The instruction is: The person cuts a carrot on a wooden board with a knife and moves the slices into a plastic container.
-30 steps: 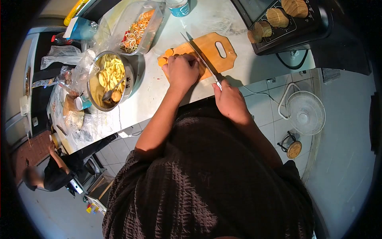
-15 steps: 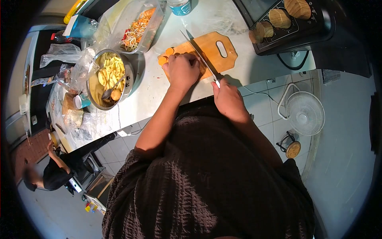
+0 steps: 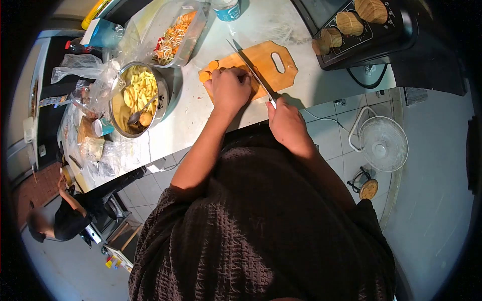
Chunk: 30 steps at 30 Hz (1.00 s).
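My left hand (image 3: 230, 89) rests on the wooden cutting board (image 3: 286, 78), its fingers curled down over a piece of carrot that they mostly hide. Orange carrot slices (image 3: 205, 76) lie by its fingertips at the board's left end. In my right hand (image 3: 287, 121) is the white handle of a kitchen knife (image 3: 257, 77). The long blade slants up and left across the board, just to the right of my left hand.
Left of the board stands a metal pot (image 3: 161, 100) with pale yellow cut pieces and a spoon. Behind it is a clear plastic container (image 3: 195, 42) of shredded vegetables. A black oven (image 3: 401, 35) occupies the right end. Another person (image 3: 70, 218) is at lower left.
The view has shifted very slightly. Both hands, the knife and the carrot slices keep almost the same places on the board.
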Motion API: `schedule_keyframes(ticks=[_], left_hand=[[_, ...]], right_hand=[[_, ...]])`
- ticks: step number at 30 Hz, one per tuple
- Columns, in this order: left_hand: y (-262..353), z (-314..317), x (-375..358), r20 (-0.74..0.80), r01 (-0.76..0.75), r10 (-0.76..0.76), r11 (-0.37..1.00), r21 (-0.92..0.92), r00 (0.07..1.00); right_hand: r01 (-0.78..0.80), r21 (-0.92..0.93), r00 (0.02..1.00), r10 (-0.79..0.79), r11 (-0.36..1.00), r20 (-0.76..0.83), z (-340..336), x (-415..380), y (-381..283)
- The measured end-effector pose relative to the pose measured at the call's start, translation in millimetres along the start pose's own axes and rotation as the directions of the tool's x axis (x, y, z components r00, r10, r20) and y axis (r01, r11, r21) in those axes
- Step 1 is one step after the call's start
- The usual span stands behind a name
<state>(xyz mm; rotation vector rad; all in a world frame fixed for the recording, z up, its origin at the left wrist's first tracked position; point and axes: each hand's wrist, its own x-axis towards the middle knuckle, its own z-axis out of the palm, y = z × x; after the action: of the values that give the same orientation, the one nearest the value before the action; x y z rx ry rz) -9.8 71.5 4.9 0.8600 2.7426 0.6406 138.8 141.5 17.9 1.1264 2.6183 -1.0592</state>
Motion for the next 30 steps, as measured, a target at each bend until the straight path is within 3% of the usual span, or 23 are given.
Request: schedule_keyframes(ticks=[5,30], left_hand=[[0.6,-2.6,1.2,0.024,0.007,-0.008,1.0,0.017,1.0],[7.0,-5.1,3.2,0.033,0.022,-0.022,1.0,0.022,0.999]], right_hand=[[0.046,0.011,0.997,-0.045,0.999,-0.058,0.1,-7.4,8.7],[0.035,0.007,0.999,-0.035,0.999,0.004,-5.8,-8.7,7.9]])
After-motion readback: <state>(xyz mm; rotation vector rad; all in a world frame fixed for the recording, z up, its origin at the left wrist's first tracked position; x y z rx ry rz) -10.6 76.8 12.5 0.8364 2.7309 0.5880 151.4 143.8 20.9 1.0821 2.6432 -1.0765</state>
